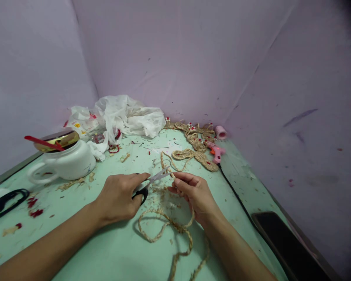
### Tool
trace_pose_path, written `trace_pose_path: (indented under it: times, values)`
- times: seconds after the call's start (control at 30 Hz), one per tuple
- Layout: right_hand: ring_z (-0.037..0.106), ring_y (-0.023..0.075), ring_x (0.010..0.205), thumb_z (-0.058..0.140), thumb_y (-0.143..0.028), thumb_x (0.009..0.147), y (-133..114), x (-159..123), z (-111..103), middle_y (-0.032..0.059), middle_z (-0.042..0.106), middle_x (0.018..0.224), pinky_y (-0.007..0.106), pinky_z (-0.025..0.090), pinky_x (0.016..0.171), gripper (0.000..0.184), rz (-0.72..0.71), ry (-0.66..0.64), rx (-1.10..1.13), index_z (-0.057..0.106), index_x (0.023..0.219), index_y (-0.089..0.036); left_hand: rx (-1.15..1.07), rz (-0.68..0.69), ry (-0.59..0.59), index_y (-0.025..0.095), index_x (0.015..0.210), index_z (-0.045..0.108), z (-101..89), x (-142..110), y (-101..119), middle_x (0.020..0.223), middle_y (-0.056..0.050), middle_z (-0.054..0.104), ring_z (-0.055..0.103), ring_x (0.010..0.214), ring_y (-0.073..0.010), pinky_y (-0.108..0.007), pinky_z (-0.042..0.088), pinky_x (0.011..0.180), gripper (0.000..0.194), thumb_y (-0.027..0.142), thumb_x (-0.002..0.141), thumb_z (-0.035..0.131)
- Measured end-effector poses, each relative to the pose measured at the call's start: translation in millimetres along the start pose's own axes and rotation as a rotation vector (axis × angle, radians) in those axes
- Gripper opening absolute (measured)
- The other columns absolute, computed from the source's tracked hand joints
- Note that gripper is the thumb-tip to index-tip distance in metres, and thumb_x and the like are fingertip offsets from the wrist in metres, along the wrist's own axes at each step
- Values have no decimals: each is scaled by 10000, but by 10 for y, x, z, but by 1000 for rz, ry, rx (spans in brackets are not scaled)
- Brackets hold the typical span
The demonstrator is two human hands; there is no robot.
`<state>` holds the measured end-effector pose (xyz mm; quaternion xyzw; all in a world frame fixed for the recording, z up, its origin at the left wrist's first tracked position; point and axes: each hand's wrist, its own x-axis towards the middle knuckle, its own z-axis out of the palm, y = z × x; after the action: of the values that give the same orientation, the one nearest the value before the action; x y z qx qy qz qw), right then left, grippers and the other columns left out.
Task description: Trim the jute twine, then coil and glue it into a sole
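My left hand (121, 195) grips a pair of scissors (155, 178) by its black handles, with the blades pointing right and parted. Pinched in the fingers of my right hand (194, 191) is a braided straw rope (190, 238). The blades lie close to the rope just above those right fingertips; whether they touch it I cannot tell. From the right hand the rope loops over the green tabletop (117, 249) and runs off the near edge of the view. Beyond the hands, another stretch of rope curves toward a bow-shaped coil of the same rope (185, 155).
A white mug (73, 160) with a gold lid and red stick stands left. Crumpled white plastic (128, 115) lies at the back. Right are more rope pieces (194, 138), a pink glue gun (217, 153) with black cord, a pink spool (220, 132) and a dark phone-like slab (283, 238).
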<state>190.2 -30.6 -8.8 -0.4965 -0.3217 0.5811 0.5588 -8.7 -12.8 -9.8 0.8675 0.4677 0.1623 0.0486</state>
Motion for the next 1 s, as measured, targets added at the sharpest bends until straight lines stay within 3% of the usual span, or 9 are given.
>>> trace_pose_path:
  times: [0.23, 0.47, 0.87, 1.0]
  values:
    - [466, 95, 457, 664, -194, 533, 1, -24, 41, -8, 618, 504, 227, 346, 464, 155, -86, -17, -278, 721, 671, -151, 2, 24, -56, 235, 1162, 491, -19, -14, 47, 889, -20, 652, 606, 769, -198, -298, 432, 648, 483, 233, 679, 476]
    - [510, 125, 546, 619, -201, 574, 41, -39, 48, 19, 650, 614, 232, 373, 494, 149, -177, -59, -410, 732, 667, -171, 37, 48, -68, 223, 1209, 453, 3, -16, 35, 866, -33, 641, 604, 762, -209, -310, 435, 644, 528, 229, 681, 468]
    - [483, 109, 489, 648, -192, 564, 19, -62, 67, 2, 637, 560, 227, 357, 454, 134, -149, -24, -348, 728, 669, -170, 30, 52, -102, 240, 1036, 521, -15, -28, 49, 736, 12, 649, 605, 651, -165, -245, 383, 550, 384, 120, 691, 404]
    - [489, 103, 458, 674, -195, 529, -8, -57, 75, 0, 633, 500, 232, 365, 462, 174, -75, 25, -290, 725, 688, -147, -103, -45, -53, 234, 956, 552, -100, 19, 53, 665, 33, 620, 564, 587, -131, -224, 377, 543, 274, 170, 726, 418]
